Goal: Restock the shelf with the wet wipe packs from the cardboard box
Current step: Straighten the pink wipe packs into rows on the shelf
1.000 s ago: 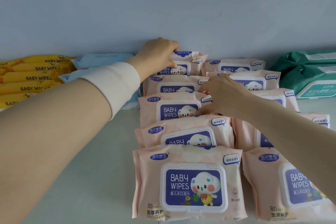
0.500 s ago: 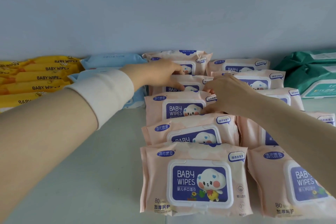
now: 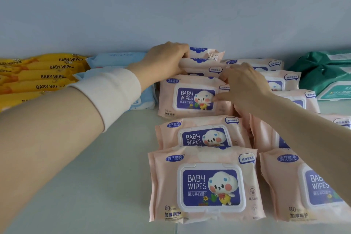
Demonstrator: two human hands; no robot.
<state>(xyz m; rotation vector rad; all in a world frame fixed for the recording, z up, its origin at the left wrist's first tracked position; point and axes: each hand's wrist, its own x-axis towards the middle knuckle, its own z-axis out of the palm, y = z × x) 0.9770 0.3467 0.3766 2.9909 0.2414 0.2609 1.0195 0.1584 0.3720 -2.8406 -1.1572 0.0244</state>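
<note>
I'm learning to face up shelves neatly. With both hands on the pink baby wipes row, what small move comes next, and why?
Probably press the third pink pack back against the rear packs. It leans forward more than the others; the left hand braces the rear packs and the right hand rests on it.

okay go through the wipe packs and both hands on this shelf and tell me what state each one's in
Pink packs: two rows, overlapping, lids shut.
Yellow packs: overlapping row, far left.
Blue packs: stacked.
Green packs: stacked, far right.
Left hand: gripping rear pink packs.
Right hand: fingers on third pink pack.
</note>
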